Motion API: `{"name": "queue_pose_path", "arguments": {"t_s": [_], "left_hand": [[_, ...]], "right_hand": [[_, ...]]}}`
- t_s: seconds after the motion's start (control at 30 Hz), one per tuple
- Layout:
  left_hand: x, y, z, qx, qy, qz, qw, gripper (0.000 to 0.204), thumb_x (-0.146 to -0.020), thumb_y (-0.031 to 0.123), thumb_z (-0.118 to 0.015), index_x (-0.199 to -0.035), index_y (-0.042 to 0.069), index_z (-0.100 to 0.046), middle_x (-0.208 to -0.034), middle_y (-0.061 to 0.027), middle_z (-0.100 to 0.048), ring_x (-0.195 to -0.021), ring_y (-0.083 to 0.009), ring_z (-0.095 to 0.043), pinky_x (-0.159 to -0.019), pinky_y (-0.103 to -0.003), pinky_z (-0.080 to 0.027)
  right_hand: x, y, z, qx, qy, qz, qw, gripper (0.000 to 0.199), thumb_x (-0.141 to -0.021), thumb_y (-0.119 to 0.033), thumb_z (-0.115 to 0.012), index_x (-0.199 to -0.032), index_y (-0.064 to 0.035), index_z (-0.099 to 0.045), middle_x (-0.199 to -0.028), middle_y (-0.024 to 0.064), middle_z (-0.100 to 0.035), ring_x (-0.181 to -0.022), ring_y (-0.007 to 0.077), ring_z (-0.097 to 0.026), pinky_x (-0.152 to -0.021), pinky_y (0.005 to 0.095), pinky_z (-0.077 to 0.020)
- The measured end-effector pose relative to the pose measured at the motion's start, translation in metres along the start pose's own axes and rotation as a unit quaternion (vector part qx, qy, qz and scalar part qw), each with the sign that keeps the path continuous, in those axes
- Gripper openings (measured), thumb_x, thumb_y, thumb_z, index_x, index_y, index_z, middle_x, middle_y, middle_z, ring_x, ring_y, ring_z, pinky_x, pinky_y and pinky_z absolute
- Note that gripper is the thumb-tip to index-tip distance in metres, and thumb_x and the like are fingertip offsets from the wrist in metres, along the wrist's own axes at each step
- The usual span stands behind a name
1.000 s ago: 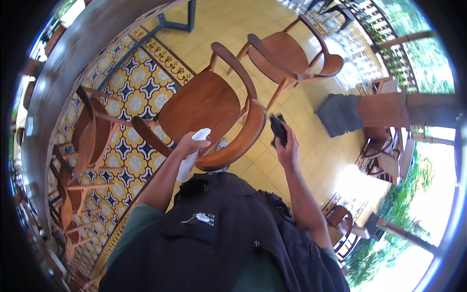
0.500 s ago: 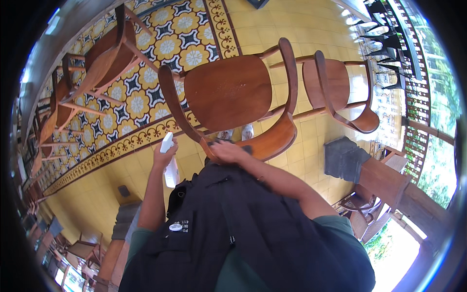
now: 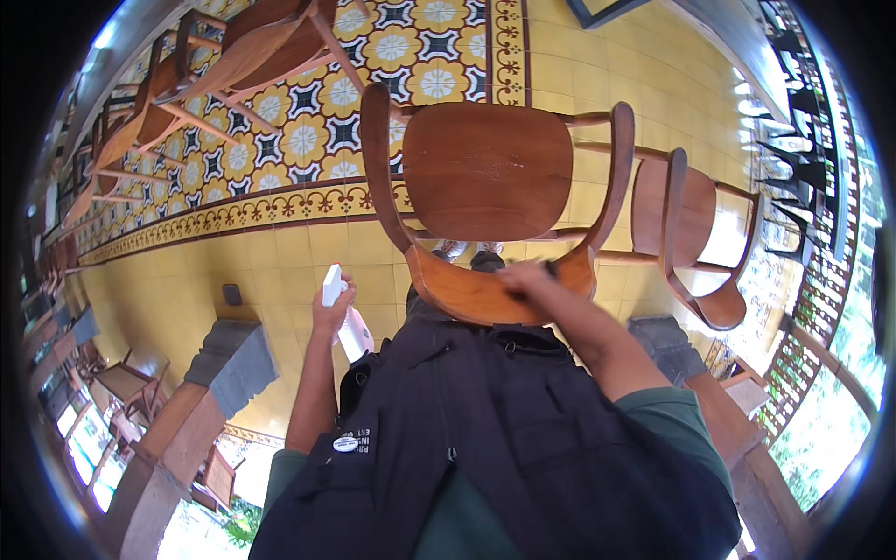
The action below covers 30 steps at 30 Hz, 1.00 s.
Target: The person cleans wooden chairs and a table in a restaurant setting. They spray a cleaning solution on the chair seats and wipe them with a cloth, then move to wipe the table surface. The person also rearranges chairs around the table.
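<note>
A wooden armchair (image 3: 487, 173) with a smooth brown seat stands right in front of me, its curved backrest nearest my body. My left hand (image 3: 336, 308) is closed around a white spray bottle (image 3: 356, 336), held upright-ish to the left of the chair and apart from it. On the right part of the backrest lies my right hand (image 3: 530, 281), slightly blurred by motion. Its fingers press a dark cloth (image 3: 551, 270) against the wood; most of the cloth is hidden under the hand. Pale specks show on the seat.
Another wooden chair (image 3: 677, 210) stands close on the right. More wooden chairs (image 3: 247, 61) line the upper left. Stone-based wooden posts (image 3: 233, 359) rise behind me on both sides. Patterned tiles (image 3: 303, 140) border the yellow floor; a railing (image 3: 817, 243) runs along the right.
My right hand has slid rightward along the backrest with the cloth. The view has shifted, so the chair appears farther right. My left hand still holds the spray bottle.
</note>
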<state>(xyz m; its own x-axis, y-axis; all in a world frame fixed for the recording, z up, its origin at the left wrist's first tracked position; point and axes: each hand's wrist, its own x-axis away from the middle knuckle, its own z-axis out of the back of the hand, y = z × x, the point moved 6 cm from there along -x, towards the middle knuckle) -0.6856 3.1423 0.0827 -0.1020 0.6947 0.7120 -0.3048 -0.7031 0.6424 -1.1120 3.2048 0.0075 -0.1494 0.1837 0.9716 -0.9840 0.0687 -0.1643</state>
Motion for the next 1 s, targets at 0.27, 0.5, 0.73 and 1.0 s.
{"name": "queue_pose_path", "arguments": {"t_s": [0.27, 0.5, 0.73, 1.0], "left_hand": [[0.047, -0.009, -0.020, -0.043, 0.040, 0.000, 0.998, 0.036, -0.083, 0.013, -0.073, -0.118, 0.008, -0.069, -0.089, -0.0006, -0.065, -0.079, -0.0113, -0.061, -0.073, -0.029, -0.050], [0.024, -0.019, -0.055, 0.023, 0.053, 0.021, 0.998, 0.042, -0.084, 0.014, -0.074, -0.125, 0.009, -0.065, -0.094, -0.0012, -0.064, -0.083, -0.0122, -0.062, -0.076, -0.030, -0.051], [-0.083, 0.002, -0.085, -0.001, 0.155, -0.079, 0.985, 0.038, -0.088, 0.024, -0.075, -0.122, 0.008, -0.068, -0.096, -0.0041, -0.069, -0.086, -0.0143, -0.065, -0.077, -0.033, -0.054], [-0.145, 0.031, -0.087, 0.016, 0.325, -0.091, 0.941, 0.063, -0.089, 0.043, -0.075, -0.134, 0.002, -0.058, -0.117, -0.0132, -0.068, -0.104, -0.0234, -0.066, -0.089, -0.037, -0.053]], "right_hand": [[-0.010, -0.166, 0.069, -0.401, 0.282, 0.271, 0.828, 0.057, -0.106, -0.039, -0.036, -0.152, -0.0043, -0.036, -0.145, 0.0326, -0.045, -0.131, 0.0466, -0.049, -0.108, 0.0514, -0.0413], [0.118, 0.012, -0.007, -0.094, 0.227, 0.343, 0.906, 0.045, -0.104, -0.035, -0.044, -0.147, -0.0221, -0.051, -0.145, 0.0148, -0.053, -0.127, 0.0338, -0.057, -0.115, 0.0542, -0.0347], [0.111, 0.195, 0.044, 0.031, 0.393, 0.140, 0.908, 0.034, -0.091, -0.016, -0.066, -0.124, -0.0219, -0.065, -0.123, 0.0013, -0.065, -0.124, 0.0231, -0.056, -0.115, 0.0566, -0.0308], [0.080, 0.292, 0.191, -0.021, 0.691, 0.052, 0.721, 0.048, -0.096, -0.009, -0.060, -0.137, -0.0331, -0.060, -0.150, 0.0006, -0.054, -0.144, 0.0307, -0.043, -0.121, 0.0673, -0.0124]]}}
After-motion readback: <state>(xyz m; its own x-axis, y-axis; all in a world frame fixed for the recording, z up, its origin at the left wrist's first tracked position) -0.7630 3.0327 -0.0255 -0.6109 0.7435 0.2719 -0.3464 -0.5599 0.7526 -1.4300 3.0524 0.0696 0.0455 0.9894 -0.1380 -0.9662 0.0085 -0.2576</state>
